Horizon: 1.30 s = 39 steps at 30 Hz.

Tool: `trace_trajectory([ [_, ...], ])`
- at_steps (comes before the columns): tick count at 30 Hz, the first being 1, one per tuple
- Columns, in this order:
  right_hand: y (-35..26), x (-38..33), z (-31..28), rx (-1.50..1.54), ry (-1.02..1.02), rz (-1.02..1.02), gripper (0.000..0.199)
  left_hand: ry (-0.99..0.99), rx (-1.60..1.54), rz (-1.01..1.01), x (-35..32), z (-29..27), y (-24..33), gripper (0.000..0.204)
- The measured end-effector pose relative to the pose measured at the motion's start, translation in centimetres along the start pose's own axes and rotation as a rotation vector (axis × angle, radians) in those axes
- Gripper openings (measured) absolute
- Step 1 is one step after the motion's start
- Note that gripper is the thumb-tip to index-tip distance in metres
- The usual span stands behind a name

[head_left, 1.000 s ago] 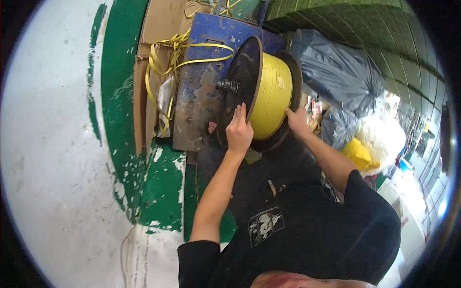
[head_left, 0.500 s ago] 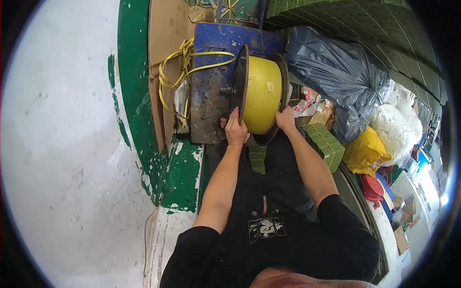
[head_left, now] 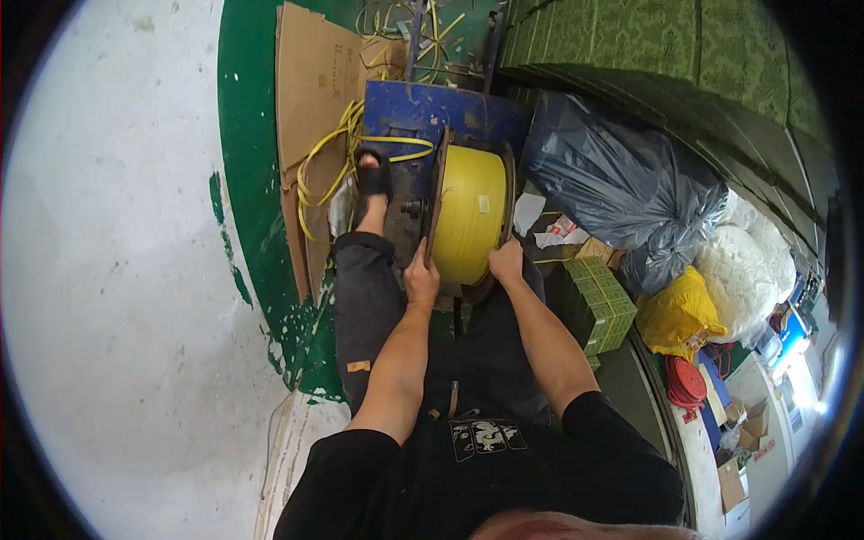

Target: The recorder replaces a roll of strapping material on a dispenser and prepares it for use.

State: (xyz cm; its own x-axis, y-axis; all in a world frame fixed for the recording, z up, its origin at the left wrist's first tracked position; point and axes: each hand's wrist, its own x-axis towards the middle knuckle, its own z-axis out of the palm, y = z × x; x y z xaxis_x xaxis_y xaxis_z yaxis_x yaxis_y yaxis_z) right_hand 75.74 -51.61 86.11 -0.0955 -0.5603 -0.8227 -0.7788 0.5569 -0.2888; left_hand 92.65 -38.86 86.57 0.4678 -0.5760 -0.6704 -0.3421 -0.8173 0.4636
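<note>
A big reel of yellow strapping band (head_left: 470, 216) stands on edge on a worn blue platform (head_left: 477, 112), a small pale label on its windings. Dark, rusty flanges enclose it on both sides, and an axle end (head_left: 412, 209) sticks out of the left one. My left hand (head_left: 421, 277) grips the near rim of the left flange. On the near rim of the right flange, my right hand (head_left: 507, 262) is closed, its fingertips partly hidden. My left foot, in a black slipper (head_left: 372, 178), rests on the platform left of the axle.
Loose yellow strapping (head_left: 310, 166) loops beside leaning cardboard (head_left: 310, 90) at the left. To the right lie a dark plastic bag (head_left: 621, 171), a strapped green patterned bundle (head_left: 597, 301) and a yellow bag (head_left: 675, 315). Green patterned stacks (head_left: 621, 40) rise at the far right.
My left leg has come forward, putting the slippered foot on the platform. The reel and both hands appear lower and slightly further left in view, both hands still on the flanges.
</note>
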Motion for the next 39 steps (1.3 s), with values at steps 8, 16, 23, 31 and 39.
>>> trace_trajectory([
  [8, -1.6, -2.1, 0.4, -0.066, 0.32, 0.161, 0.035, 0.009, 0.173, 0.18, 4.6, -5.8, 7.2, 0.033],
  [16, -3.5, -5.0, 0.0, -0.088, 0.161, -0.081, 0.031, -0.356, 0.0, 0.089, 8.4, -10.9, 9.8, 0.02],
  [23, -10.4, -10.1, -4.7, 0.201, 0.149, 0.058, 0.028, -0.308, -0.196, 0.246, 8.2, -15.0, 13.0, 0.021],
  [31, -21.1, -9.8, -6.0, 0.171, 0.349, -0.169, 0.025, -0.147, -0.539, 0.462, 14.0, -20.3, 16.5, 0.028],
  [39, -28.9, -5.0, -6.2, 0.129, 0.37, -0.315, 0.021, 0.04, -0.728, 0.417, 19.0, -21.5, 16.0, 0.014],
])
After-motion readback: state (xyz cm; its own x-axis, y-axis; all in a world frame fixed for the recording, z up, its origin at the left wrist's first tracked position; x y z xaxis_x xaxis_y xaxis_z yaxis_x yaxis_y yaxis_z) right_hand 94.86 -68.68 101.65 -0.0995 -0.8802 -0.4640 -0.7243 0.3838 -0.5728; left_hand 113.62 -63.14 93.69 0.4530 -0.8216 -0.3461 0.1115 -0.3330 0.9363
